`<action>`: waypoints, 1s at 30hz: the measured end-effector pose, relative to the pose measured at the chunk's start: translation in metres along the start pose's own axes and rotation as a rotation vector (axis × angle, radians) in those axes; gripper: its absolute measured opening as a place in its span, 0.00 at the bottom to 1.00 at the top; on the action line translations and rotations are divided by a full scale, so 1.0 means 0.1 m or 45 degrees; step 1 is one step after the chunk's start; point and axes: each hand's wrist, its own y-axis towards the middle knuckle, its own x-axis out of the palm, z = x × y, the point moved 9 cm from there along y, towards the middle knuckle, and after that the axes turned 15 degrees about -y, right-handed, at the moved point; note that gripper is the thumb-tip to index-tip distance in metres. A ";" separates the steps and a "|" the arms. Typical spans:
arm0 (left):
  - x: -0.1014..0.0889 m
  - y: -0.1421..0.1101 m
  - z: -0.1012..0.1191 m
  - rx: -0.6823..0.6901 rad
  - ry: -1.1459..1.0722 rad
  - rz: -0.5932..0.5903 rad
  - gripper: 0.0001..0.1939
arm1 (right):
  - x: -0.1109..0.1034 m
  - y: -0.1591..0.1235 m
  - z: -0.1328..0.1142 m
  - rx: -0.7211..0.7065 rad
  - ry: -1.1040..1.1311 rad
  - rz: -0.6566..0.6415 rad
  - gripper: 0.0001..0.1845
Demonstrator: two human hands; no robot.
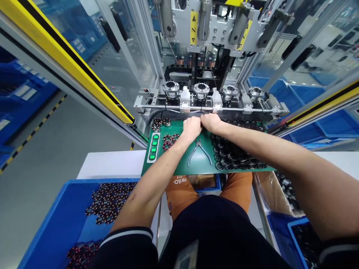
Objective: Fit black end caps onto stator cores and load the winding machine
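Note:
My left hand (192, 127) and my right hand (211, 123) meet at the far edge of a green work surface (182, 164). Both are closed with the knuckles up, and whatever they hold, if anything, is hidden beneath them. Just nearer to me lie blue-handled cutting pliers (198, 144), their jaws toward my hands. Left of my left hand sit several copper-wound motor stators (167, 139), with more stators (156, 127) at the far left corner. Rows of black ring-shaped cores (232, 151) cover the right side, partly under my right forearm.
Behind my hands stands a machine rail (165, 107) carrying several round fixtures (201, 89). A panel of green-lit buttons (153, 147) lies at left. A blue bin (60, 209) holds wound stators. Yellow-black posts (84, 71) flank the opening; a lined box (269, 190) stands lower right.

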 end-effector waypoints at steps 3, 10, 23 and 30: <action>-0.31 -0.49 -0.10 0.065 -0.177 0.074 0.20 | -0.15 -0.25 -0.04 0.019 0.045 -0.116 0.16; -0.77 -1.97 -0.70 0.152 -1.275 0.254 0.24 | -0.62 -1.43 -0.53 -0.038 1.068 -0.089 0.22; -0.50 -2.41 -1.51 -0.143 -0.634 0.654 0.20 | 0.61 -1.39 -1.14 0.028 0.768 -0.048 0.19; -0.32 -2.45 -1.73 -0.175 -0.577 0.674 0.21 | 1.01 -1.34 -1.26 0.009 0.559 -0.128 0.19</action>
